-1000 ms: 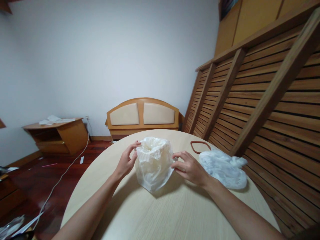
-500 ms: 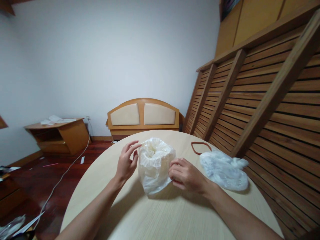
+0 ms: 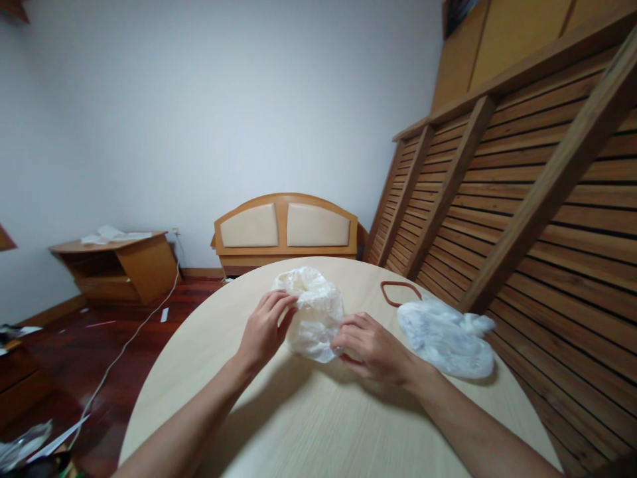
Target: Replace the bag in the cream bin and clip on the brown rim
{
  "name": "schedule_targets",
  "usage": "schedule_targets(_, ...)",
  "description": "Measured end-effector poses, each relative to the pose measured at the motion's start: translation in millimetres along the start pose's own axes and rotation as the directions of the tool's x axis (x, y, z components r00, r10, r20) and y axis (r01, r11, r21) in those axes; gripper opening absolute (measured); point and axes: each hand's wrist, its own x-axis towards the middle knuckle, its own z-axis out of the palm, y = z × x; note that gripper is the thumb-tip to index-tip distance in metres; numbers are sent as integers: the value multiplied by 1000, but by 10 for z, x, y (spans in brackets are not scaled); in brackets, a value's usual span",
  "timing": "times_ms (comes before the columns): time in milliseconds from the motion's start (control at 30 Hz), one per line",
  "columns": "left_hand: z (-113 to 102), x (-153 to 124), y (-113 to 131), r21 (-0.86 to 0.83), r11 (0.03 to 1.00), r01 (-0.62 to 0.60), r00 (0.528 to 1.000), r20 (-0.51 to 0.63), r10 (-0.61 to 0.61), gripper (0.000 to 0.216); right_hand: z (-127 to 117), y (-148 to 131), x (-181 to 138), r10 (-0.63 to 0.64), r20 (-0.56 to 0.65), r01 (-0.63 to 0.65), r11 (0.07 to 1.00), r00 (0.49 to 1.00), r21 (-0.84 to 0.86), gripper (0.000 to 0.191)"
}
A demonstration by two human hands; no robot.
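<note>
A thin white plastic bag [image 3: 317, 315] stands crumpled near the middle of the round table, its opening facing up and toward the far side. At its left side is my left hand [image 3: 269, 328], fingers bent together with the thumb on the bag's upper edge. My right hand [image 3: 371, 348] pinches the plastic at the lower right side, with its fingers curled. What is inside the bag, if anything, cannot be made out. Right of my right hand lies a bundled whitish plastic bag [image 3: 445, 338] with a knotted-looking end.
A brown ring-shaped frame [image 3: 401, 293] lies behind the bundled bag on the pale round table [image 3: 318, 425]. Slatted wooden panels [image 3: 497, 199] lean at the right. Beyond the table is a padded headboard [image 3: 282, 229]; a low cabinet [image 3: 144, 269] with papers stands left.
My left hand has moved right and its spread fingers have closed onto the bag's edge. The bag looks lower and more collapsed, its bottom edge drawn up. My right hand stays at its right side.
</note>
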Motion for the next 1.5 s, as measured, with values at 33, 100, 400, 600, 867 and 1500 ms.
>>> schedule_targets(33, 8, -7, -54, -7, 1000, 21, 1000, -2, -21, 19, 0, 5, -1, -8, 4, 8, 1000, 1000, -1, 24)
schedule_targets(100, 33, -22, -140, -24, 998, 61, 998, 0, -61, 20, -1, 13, 1, -24, 7, 24, 1000, 1000, 0, 27)
schedule_targets(400, -76, -27, 136, 42, 995, -85, 992, -89, 89, 27, 19, -55, 35, -25, -88, 23, 999, 996, -24, 24)
schedule_targets(600, -33, -74, 626, -38, 953, -299, 952, 60, 301, 27, 22, -84, 24, 0, -178, -1, 1000, 984, -7, 18)
schedule_targets(867, 105, -109, 617, -24, 971, -239, 966, 93, 240, 16, 43, -58, 21, 39, -185, -29, 998, 982, 60, 23)
schedule_targets(1500, 54, -147, 600, -65, 910, -410, 893, 172, 415, 15, 158, 191, -136, 225, -40, -224, 974, 973, 42, 24)
